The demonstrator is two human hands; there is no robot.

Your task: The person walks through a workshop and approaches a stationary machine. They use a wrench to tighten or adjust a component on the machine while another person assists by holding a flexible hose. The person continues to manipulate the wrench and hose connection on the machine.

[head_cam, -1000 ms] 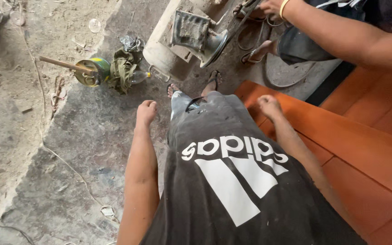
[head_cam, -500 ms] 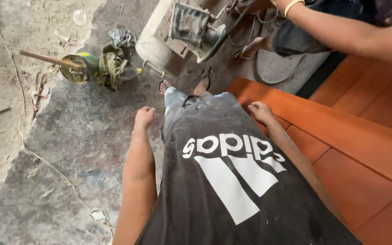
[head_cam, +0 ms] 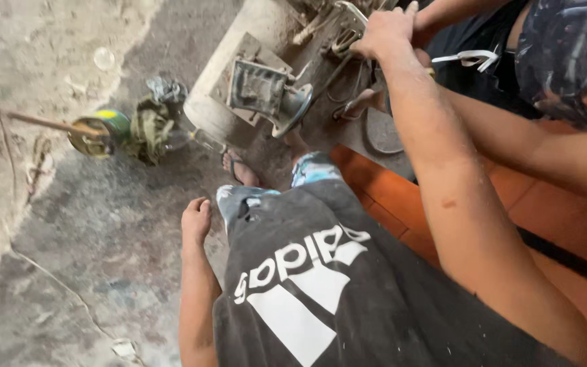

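My right hand (head_cam: 387, 30) reaches up and forward onto a dusty old machine (head_cam: 261, 90), fingers curled over a bent metal frame (head_cam: 348, 24) at its top. My left hand (head_cam: 196, 221) hangs by my hip in a loose fist, holding nothing, above the grey concrete floor (head_cam: 103, 238). I see my black shirt with a white logo (head_cam: 307, 285), torn jeans and a sandalled foot (head_cam: 239, 171). Another person stands at the right; their forearm (head_cam: 552, 153) passes behind my right arm toward the same machine.
A green and yellow tin (head_cam: 98, 132) with a wooden stick in it lies on the floor at left, next to a crumpled dirty rag (head_cam: 147, 128). Orange tiles (head_cam: 388, 197) form a raised step on the right. Thin wires trail across the concrete.
My right hand has lifted from my side and gone forward onto the machine's top. The camera has moved closer to the machine. My left hand stays by my hip.
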